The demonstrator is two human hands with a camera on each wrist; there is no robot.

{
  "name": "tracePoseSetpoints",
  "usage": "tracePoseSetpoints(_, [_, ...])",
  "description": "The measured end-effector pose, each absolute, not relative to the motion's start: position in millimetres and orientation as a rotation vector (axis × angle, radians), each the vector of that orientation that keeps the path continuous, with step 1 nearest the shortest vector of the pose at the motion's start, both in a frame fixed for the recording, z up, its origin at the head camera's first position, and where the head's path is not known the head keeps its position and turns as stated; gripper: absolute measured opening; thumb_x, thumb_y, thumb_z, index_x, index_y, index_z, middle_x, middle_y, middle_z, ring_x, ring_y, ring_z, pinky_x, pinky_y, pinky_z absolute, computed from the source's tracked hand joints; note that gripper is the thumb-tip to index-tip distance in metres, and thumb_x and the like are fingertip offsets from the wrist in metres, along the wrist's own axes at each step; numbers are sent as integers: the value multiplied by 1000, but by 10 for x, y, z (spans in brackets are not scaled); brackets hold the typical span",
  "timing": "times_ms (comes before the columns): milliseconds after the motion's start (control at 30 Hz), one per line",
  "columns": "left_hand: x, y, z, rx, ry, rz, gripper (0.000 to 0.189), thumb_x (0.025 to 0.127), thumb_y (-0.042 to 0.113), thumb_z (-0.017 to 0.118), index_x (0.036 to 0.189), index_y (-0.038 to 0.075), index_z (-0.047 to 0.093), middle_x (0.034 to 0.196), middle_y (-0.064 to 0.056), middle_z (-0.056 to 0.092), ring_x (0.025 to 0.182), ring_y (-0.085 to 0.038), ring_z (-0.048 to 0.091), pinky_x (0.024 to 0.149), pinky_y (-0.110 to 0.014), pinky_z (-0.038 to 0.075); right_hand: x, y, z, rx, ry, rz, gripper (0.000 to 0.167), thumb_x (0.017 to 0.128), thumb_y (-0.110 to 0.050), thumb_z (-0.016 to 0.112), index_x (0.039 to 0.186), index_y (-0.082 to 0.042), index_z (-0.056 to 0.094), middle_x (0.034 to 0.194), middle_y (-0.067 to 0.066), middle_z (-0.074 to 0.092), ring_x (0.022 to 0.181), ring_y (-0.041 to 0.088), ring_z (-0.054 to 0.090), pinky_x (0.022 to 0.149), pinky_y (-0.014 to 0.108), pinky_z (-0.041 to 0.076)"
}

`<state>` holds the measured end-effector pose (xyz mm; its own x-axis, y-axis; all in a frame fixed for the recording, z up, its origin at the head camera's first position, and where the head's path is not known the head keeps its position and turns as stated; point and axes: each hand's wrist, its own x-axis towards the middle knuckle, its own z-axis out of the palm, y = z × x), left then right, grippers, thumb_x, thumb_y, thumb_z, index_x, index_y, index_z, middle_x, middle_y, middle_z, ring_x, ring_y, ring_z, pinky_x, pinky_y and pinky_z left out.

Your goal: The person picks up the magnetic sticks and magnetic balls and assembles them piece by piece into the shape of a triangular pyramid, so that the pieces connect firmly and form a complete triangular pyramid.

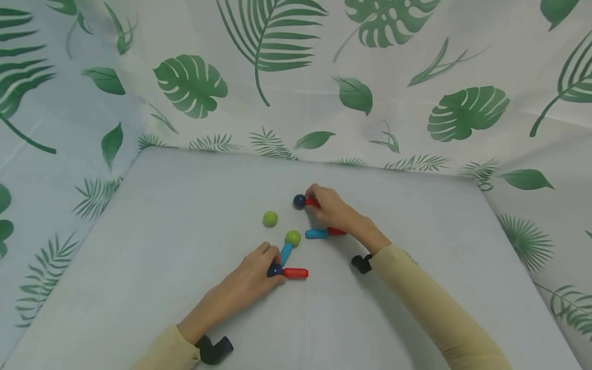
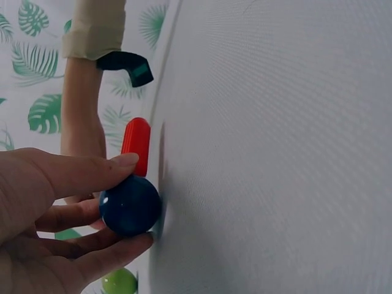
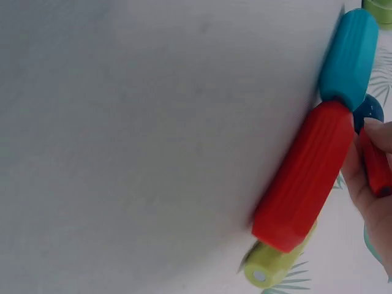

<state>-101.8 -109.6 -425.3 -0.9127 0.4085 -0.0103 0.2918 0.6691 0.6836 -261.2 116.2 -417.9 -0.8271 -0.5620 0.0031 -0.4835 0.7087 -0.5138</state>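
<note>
My left hand [image 1: 252,268] grips a dark blue ball [image 2: 130,205] between thumb and fingers, low over the white tabletop. A red rod [image 1: 296,273] sticks out from this ball to the right. A light blue rod [image 1: 286,253] runs from beside the same ball to a green ball [image 1: 293,238] at its far end. Farther off, my right hand [image 1: 334,209] pinches another red rod [image 3: 375,162], with a second dark blue ball [image 1: 299,201] at its left end. Below that hand, a blue rod [image 3: 349,58] and a red rod [image 3: 306,174] lie end to end.
A loose green ball [image 1: 270,218] sits left of the right hand. Behind the end-to-end rods, a yellow-green rod [image 3: 269,266] shows in the right wrist view. Leaf-printed cloth [image 1: 296,123] hangs around the white table [image 1: 185,195]. Black wrist mounts [image 1: 215,350] protrude from both sleeves.
</note>
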Motion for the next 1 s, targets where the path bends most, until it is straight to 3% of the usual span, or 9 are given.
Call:
tracePoseSetpoints(200, [-1021,-1099,-4251,578,2715,1066,27,88,12,82,105,5,61,95,-1,53,82,-13,52,72,-26,51,-2608,1172,-4185,-798,2694,-552,46,100,2,53,145,7,43,140,27,58,130,38,58,112,49,46])
tracePoseSetpoints(300, [-1032,-1098,-4258,581,2718,1068,27,88,13,82,105,5,62,95,-1,53,82,-12,52,73,-26,51,-2604,1195,-4194,-830,2697,-427,56,97,3,53,151,8,38,143,29,54,132,40,55,113,51,44])
tracePoseSetpoints(467, [-1041,-1094,-4258,558,2708,1066,28,88,12,82,106,5,62,95,-1,53,83,-13,53,73,-27,52,-2601,1229,-4194,-847,2762,-309,56,90,5,60,144,11,48,124,26,60,106,33,60,98,46,53])
tracePoseSetpoints(600, [-1050,-1093,-4256,536,2698,1051,28,88,13,82,106,5,62,95,-1,53,83,-14,52,74,-28,52,-2602,1241,-4190,-844,2834,-212,46,92,1,63,136,8,58,112,21,64,93,29,60,87,44,54])
tracePoseSetpoints(800, [-1051,-1092,-4247,513,2685,1038,28,88,13,82,106,5,62,95,-1,53,83,-14,52,74,-28,52,-2589,1233,-4122,-821,2864,-165,35,94,-5,66,129,0,65,112,18,66,98,31,62,91,49,54])
tracePoseSetpoints(1000, [-1056,-1099,-4240,526,2684,1046,27,88,13,82,105,6,61,96,-1,53,84,-14,53,76,-28,53,-2571,1199,-4098,-1046,2859,-390,34,98,-9,65,130,0,65,129,22,64,119,39,60,104,53,49])
